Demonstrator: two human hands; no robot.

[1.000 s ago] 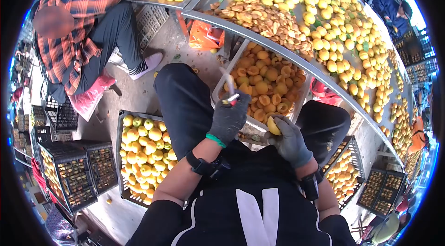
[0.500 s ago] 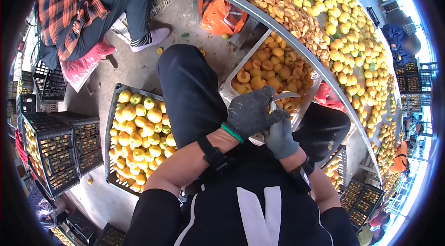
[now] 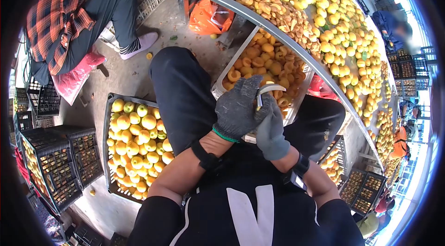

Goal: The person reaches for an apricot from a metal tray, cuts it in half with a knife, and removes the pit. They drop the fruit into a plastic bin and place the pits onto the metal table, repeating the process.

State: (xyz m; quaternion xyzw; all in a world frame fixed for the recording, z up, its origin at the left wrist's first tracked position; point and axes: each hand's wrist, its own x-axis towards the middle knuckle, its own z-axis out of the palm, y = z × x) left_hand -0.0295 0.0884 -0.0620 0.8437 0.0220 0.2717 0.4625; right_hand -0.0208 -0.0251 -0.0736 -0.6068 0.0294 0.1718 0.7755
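My left hand (image 3: 237,109), in a dark grey glove with a green cuff, is closed above my lap. What its fingers hold, if anything, is hidden. Pressed close against it, my right hand (image 3: 271,137) in a lighter grey glove is wrapped around a small curved knife (image 3: 272,88). The blade sticks up between the hands and curves to the right. Just beyond them stands a light crate (image 3: 234,66) of halved apricots (image 3: 274,57). To the left sits a black crate (image 3: 107,140) of whole yellow apricots (image 3: 137,146).
A metal-edged table (image 3: 278,33) curves across the right, bearing whole apricots (image 3: 354,67) and a brownish heap of fruit pieces (image 3: 278,13). An orange bag (image 3: 209,16) lies below it. A person in plaid (image 3: 60,19) sits upper left. Stacked black crates (image 3: 58,162) stand left.
The view has shifted slightly, so the surroundings sit further left. My hands stay together, and the knife blade now points up higher and shows more of its curve.
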